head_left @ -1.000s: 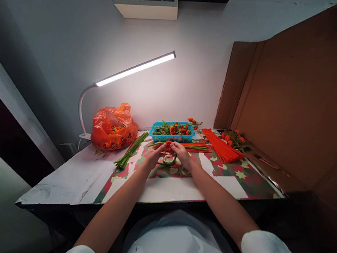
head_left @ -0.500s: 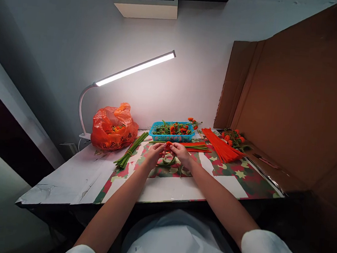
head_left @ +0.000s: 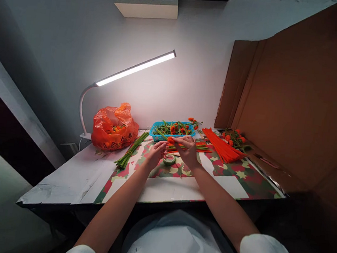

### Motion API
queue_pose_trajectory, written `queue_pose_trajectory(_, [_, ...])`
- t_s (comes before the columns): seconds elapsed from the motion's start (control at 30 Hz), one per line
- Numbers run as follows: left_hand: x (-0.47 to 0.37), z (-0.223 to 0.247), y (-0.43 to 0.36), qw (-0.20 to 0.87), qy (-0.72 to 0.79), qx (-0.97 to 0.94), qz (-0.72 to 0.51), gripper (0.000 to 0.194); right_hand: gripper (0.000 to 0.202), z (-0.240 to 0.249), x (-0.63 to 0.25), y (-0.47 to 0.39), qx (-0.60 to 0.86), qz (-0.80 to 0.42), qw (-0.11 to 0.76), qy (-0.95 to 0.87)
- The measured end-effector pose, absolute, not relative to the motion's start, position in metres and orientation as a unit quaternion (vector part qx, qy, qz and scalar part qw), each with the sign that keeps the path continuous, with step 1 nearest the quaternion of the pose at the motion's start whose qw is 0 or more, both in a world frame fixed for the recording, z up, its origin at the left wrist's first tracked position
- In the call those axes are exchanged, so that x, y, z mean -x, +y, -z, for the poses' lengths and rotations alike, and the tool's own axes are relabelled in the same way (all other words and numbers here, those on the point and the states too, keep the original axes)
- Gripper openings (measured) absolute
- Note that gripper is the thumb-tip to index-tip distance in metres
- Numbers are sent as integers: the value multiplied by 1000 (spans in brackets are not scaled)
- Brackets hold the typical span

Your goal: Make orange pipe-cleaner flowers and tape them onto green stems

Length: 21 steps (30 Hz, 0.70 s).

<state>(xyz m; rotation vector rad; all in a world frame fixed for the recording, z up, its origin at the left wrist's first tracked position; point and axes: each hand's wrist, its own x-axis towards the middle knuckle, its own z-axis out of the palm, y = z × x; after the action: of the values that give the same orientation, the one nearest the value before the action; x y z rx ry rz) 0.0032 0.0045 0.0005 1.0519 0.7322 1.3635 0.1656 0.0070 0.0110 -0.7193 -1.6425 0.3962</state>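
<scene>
An orange flower head (head_left: 170, 140) with a green stem pointing up and left is pinched in the fingers of my right hand (head_left: 186, 149). Just left of it, my left hand (head_left: 156, 153) has its fingers pressed together; what they hold, if anything, is too small to make out. Below and between both hands, a roll of green tape (head_left: 169, 159) lies on the patterned table cover (head_left: 224, 167). Behind the hands stands a blue basket (head_left: 157, 137) full of green stems and orange flowers. Orange and green stems (head_left: 204, 147) lie right of my right hand.
At left are an orange plastic bag (head_left: 114, 131), a bundle of green stems (head_left: 130, 151) and a clamped lamp (head_left: 83, 102). Orange strips (head_left: 223, 147) fan out at right, beside more orange flowers (head_left: 233, 138). A tall cardboard sheet (head_left: 296, 99) borders the right side.
My right hand has risen and turned, carrying the orange flower up slightly. My left hand has come apart from it. The tape roll now shows more fully.
</scene>
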Motion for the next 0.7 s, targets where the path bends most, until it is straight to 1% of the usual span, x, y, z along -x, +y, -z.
queue_pose_trajectory(0.07, [-2,0,5,599,293,-454,-590,32,17,-9,-165,7,323,-102,586,-736])
queue_pose_trajectory(0.17, [0,2,7,596,289,-450,-599,35,17,-6,-163,9,329,-37,567,-754])
queue_pose_trajectory(0.3, [2,5,12,571,323,-437,-615,25,17,-5,-162,9,356,6,579,-734])
queue_pose_trajectory(0.37, [2,7,15,555,337,-426,-630,23,31,-5,-162,8,385,-4,606,-696])
queue_pose_trajectory(0.43, [2,8,17,543,346,-416,-642,23,47,-6,-163,10,397,-62,639,-655])
queue_pose_trajectory(0.47, [2,8,17,541,347,-413,-646,24,51,-5,-163,12,391,-112,653,-639])
queue_pose_trajectory(0.53, [2,8,18,541,347,-404,-652,27,50,-4,-162,17,356,-248,658,-616])
queue_pose_trajectory(0.57, [2,7,18,541,345,-399,-655,28,48,-3,-161,20,331,-324,646,-607])
queue_pose_trajectory(0.63, [2,7,17,544,338,-396,-659,30,46,-1,-156,24,285,-463,594,-593])
queue_pose_trajectory(0.7, [1,7,16,546,332,-399,-658,32,41,1,-152,26,262,-529,561,-580])
